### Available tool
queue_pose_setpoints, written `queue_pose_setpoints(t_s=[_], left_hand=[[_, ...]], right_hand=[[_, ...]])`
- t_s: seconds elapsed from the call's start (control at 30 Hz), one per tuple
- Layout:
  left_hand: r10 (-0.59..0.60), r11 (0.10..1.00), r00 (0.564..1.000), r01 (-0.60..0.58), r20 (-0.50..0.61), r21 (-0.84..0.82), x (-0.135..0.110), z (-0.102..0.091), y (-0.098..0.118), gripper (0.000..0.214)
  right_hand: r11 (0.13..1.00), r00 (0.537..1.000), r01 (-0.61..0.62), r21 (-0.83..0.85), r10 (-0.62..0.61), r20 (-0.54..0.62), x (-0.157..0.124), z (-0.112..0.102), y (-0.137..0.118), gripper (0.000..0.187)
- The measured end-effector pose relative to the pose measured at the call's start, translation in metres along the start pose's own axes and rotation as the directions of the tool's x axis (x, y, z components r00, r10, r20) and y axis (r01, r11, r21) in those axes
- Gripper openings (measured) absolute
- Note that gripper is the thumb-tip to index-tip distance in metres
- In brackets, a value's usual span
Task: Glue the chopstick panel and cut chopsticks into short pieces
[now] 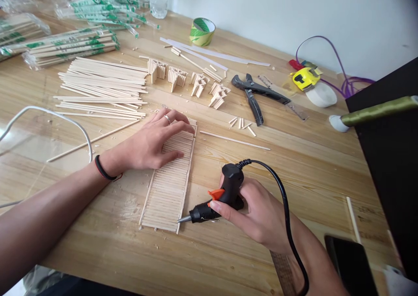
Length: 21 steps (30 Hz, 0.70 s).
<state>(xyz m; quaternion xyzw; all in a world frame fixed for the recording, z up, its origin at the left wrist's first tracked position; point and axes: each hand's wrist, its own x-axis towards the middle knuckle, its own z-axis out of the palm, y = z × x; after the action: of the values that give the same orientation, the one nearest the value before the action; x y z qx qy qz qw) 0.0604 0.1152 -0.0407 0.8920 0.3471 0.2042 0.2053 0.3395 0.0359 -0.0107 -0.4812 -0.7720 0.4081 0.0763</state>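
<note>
A flat panel of thin wooden sticks (pixel 163 202), laid side by side with a stick along each long edge, rests on the table. Over its far part lies my left hand (pixel 163 141), fingers spread and thumb on the panel. My right hand (pixel 251 213) is closed around a black glue gun (pixel 230 187) with an orange trigger. The metal nozzle points left and meets or hovers just over the panel's right edge near its close end; contact is hard to judge. A single stick (pixel 235 140) lies right of the panel, beyond the glue gun.
Loose chopsticks (pixel 104 85) are piled at left, with wrapped bundles (pixel 75 48) behind. Several small stick structures (pixel 198 84) stand in a row. Black cutters (pixel 253 95), a yellow tape measure (pixel 306 78), a tape roll (pixel 202 31) and a phone (pixel 351 263) lie around. The gun's cord (pixel 284 191) loops over my right wrist.
</note>
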Motion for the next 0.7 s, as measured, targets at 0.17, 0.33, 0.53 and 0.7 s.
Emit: queue_pose_setpoints(t_s=[0.17,0.33,0.53,0.7], left_hand=[[-0.005,1.0,1.0,0.005,0.004,0.0,-0.0002,-0.0006,0.0007,0.049],[0.003,1.0,1.0,-0.003,-0.006,-0.004,-0.0009,0.0001,0.0004,0.048],[0.002,1.0,1.0,-0.002,-0.009,0.007,-0.0013,0.0007,0.0004,0.049],[0.001,1.0,1.0,-0.001,-0.002,0.005,-0.001,0.0002,0.0012,0.049]], right_hand=[[0.999,0.999,0.01,0.033,-0.008,-0.042,0.0024,-0.0009,0.001,0.025],[0.997,0.984,0.012,0.071,0.0,-0.176,0.004,0.0006,0.0019,0.026],[0.998,0.954,-0.014,0.062,0.032,-0.299,0.0057,0.0024,0.0075,0.027],[1.0,0.933,-0.007,0.021,0.014,-0.361,0.0101,0.0023,0.0092,0.028]])
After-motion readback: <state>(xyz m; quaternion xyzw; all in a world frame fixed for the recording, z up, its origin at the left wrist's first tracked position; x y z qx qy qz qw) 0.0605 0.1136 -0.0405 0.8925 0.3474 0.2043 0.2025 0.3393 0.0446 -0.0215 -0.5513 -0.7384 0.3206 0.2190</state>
